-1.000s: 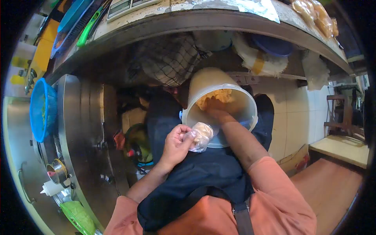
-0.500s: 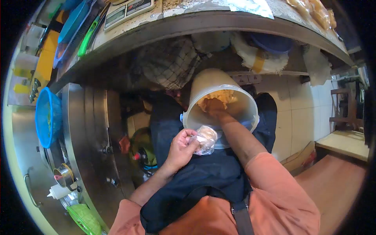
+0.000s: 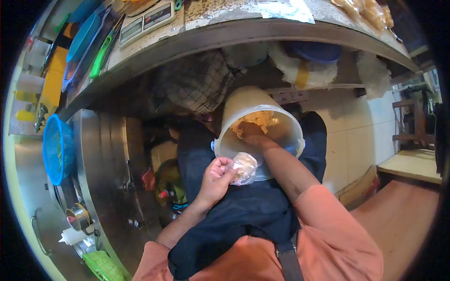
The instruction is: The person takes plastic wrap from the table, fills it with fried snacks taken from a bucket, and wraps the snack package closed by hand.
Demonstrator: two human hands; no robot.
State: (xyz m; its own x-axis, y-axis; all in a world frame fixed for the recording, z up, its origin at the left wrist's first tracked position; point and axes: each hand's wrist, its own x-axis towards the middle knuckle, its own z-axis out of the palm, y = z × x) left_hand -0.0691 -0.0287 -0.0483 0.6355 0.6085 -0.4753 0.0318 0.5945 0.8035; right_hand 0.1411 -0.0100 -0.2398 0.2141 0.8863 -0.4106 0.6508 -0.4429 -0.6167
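A translucent white bucket (image 3: 236, 104) lies tilted toward me between my knees, with pale yellow chunks (image 3: 265, 119) deep inside it. My right hand (image 3: 252, 133) reaches into the bucket among these chunks; its fingers are partly hidden, and I cannot make out whether they grip any. Just outside the bucket's near rim, my left hand (image 3: 219, 175) pinches a small clear plastic bag (image 3: 244, 169) between thumb and fingers. Something pale and rounded sits in that bag.
Above the bucket runs a worktop edge (image 3: 225, 33), with a kitchen scale (image 3: 147, 22) on top. A blue basket (image 3: 58, 150) stands at the left beside steel cabinet doors (image 3: 103, 164). A checked cloth (image 3: 197, 79) hangs under the worktop. At the right is a wooden bench (image 3: 398, 229).
My right hand has shifted slightly to the left inside the bucket. The left hand keeps its pinch on the plastic bag. The whole view has turned a little.
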